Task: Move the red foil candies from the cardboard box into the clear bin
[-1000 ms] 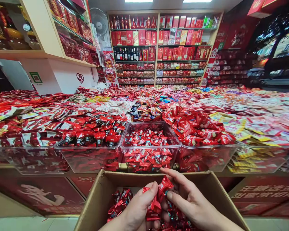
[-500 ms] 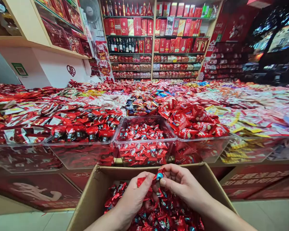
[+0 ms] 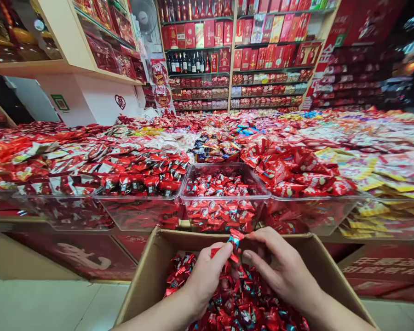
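My left hand [image 3: 207, 272] is closed on red foil-wrapped candies [image 3: 235, 240], pinched under the thumb, with one standing up in blue and red foil. My right hand [image 3: 285, 264] is just to the right, thumb and index finger apart, the index fingertip close to that upright candy. Both hands are over an open cardboard box [image 3: 141, 276] with many more wrapped candies [image 3: 250, 308] inside. Right behind the box stands a clear plastic bin [image 3: 224, 198] holding similar red candies.
More clear bins flank the middle one, with red-and-black packets [image 3: 141, 184] on the left and red triangular packets [image 3: 303, 179] on the right. Yellow packets [image 3: 376, 184] lie farther right. Shelves of bottles and red boxes [image 3: 207, 37] line the back wall.
The view has turned slightly left, so everything sits farther right. My right fingers have come off the candy and spread apart, while the left hand keeps hold and the candy stands more upright.
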Demonstrator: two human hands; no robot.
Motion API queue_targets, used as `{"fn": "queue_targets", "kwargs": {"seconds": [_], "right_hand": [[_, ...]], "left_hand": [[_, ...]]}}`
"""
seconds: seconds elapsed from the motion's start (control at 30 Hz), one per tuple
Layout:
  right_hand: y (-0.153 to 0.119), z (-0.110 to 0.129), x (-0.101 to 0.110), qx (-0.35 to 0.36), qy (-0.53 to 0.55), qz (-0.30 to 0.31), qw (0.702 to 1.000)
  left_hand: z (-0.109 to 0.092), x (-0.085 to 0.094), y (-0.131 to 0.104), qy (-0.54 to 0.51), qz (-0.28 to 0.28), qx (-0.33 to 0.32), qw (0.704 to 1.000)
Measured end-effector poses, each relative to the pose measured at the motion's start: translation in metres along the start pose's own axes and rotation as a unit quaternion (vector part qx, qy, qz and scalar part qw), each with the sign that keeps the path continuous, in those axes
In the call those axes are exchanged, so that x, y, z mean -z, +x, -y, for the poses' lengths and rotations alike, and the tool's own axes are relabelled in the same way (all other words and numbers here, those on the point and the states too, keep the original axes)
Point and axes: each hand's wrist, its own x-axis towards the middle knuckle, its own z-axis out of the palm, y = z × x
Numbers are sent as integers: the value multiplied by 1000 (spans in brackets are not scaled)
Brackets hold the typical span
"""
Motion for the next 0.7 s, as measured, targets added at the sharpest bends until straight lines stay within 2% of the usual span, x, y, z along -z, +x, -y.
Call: {"fn": "queue_targets", "kwargs": {"seconds": [0.1, 0.17, 0.27, 0.37, 0.47, 0.57, 0.63, 0.7], "right_hand": [[-6, 2, -3, 98, -80, 48, 991], [-8, 3, -7, 109, -112, 78, 985], [-6, 2, -13, 110, -148, 85, 979], [-3, 2, -13, 111, -158, 87, 977], [2, 10, -3, 122, -170, 89, 974], [15, 29, 16, 166, -214, 52, 961], [37, 45, 31, 209, -258, 12, 943], [69, 58, 44, 217, -335, -13, 917]], "left_hand": [[5, 0, 1, 44, -9, 7, 999], [7, -1, 1, 67, 0, 10, 998], [7, -1, 1, 93, 31, 2, 995], [3, -1, -1, 132, 51, -41, 989], [-3, 1, -5, 143, 54, -82, 985], [-7, 2, -9, 109, 53, -76, 990], [-8, 3, -9, 82, 55, -58, 993], [-7, 4, -9, 69, 58, -45, 995]]}}
